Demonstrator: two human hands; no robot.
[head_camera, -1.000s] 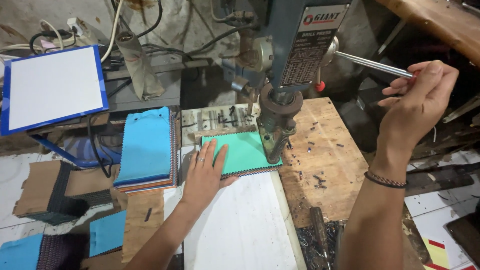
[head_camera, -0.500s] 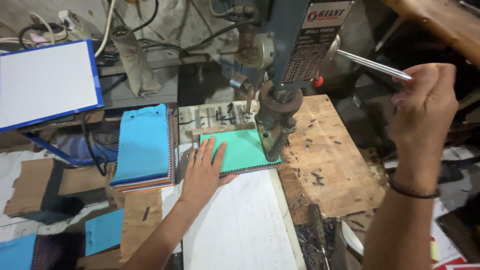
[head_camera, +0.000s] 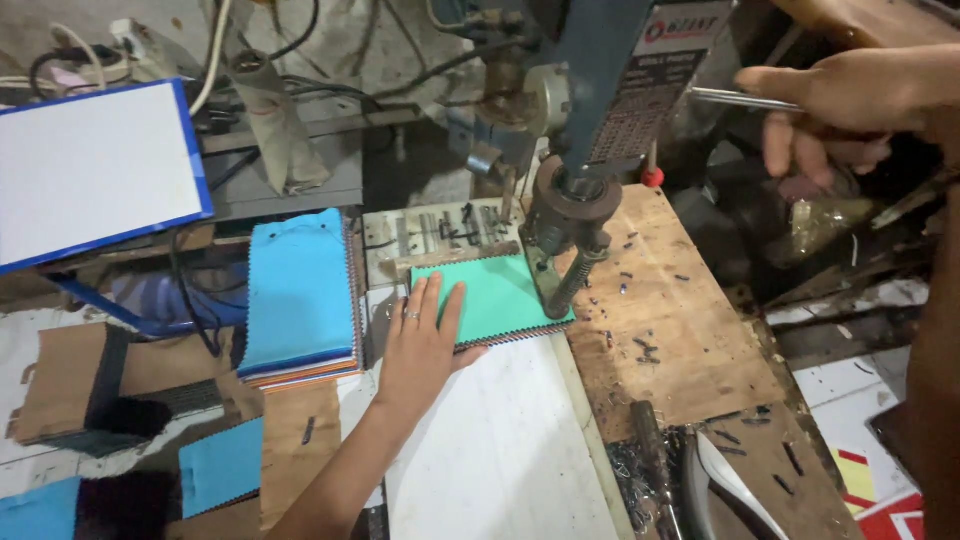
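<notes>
My left hand (head_camera: 425, 340) lies flat, fingers spread, on a green stack of fabric swatches (head_camera: 500, 295) under the blue drill press (head_camera: 575, 200). The drill bit (head_camera: 568, 285) touches the stack's right edge. My right hand (head_camera: 850, 95) grips the press's metal feed lever (head_camera: 725, 97) at the upper right. The stack rests on a white board (head_camera: 490, 450).
A blue stack of swatches (head_camera: 300, 290) lies left of my left hand. A wooden board (head_camera: 665, 320) strewn with punched scraps is at the right. A white panel with blue rim (head_camera: 90, 170) stands upper left. Pliers (head_camera: 715, 485) and cardboard pieces (head_camera: 60, 385) lie near the front.
My right hand has pulled the lever downward, and the drill head has come down onto the green stack. My left hand stays pressed on the stack.
</notes>
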